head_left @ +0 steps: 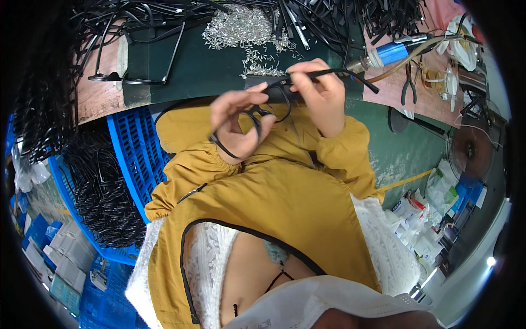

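Above my lap, at the table's near edge, I hold a black eyeglass frame (289, 105) between both hands. My left hand (233, 112) is closed around its front, with the rims and one temple looping past the fingers and wrist. A black temple (355, 75) sits pinched between the thumb and fingers of my right hand (324, 101), its curved tip pointing right. The hinge end of that temple lies near my left fingertips; whether it is joined to the frame I cannot tell. Just beyond my hands is a pile of small silvery pins (241, 30), partly spread toward me.
Black temples (323, 27) heap along the far table. Another pair of glasses (134, 81) rests at left. A blue powered hand tool (392, 54) with a cable and pliers (408, 88) lie at right. A blue basket (134, 148) full of black frames (104, 192) stands left; a fan (469, 148) stands right.
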Demonstrator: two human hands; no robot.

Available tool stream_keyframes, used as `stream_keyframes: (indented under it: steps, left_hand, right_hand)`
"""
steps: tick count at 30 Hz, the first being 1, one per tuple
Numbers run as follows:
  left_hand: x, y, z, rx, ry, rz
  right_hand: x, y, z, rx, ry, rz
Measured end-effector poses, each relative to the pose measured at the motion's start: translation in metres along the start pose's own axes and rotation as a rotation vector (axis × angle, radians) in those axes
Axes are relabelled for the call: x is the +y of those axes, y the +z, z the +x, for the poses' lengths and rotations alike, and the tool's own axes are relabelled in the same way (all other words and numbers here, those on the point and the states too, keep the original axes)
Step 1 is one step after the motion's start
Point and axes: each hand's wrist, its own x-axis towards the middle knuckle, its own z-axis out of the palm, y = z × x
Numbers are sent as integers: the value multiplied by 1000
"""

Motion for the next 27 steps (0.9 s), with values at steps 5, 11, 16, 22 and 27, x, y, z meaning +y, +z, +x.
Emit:
stream_keyframes:
  steps: [5, 11, 16, 22, 27]
  left_hand:
    - [25, -26, 30, 335, -304, -454]
    - [34, -37, 46, 322, -508, -298]
    - [34, -39, 50, 367, -537, -298]
    - [34, -34, 52, 325, -545, -274]
    - [40, -35, 52, 405, -553, -318]
  right_hand:
    - [-25, -13, 42, -361, -174, -142]
    - [-60, 85, 175, 172, -907, -980]
    - [-61, 57, 149, -171, -362, -1040]
    - [-54, 65, 149, 60, -719, -703]
    - [-62, 67, 154, 26, -702, -896]
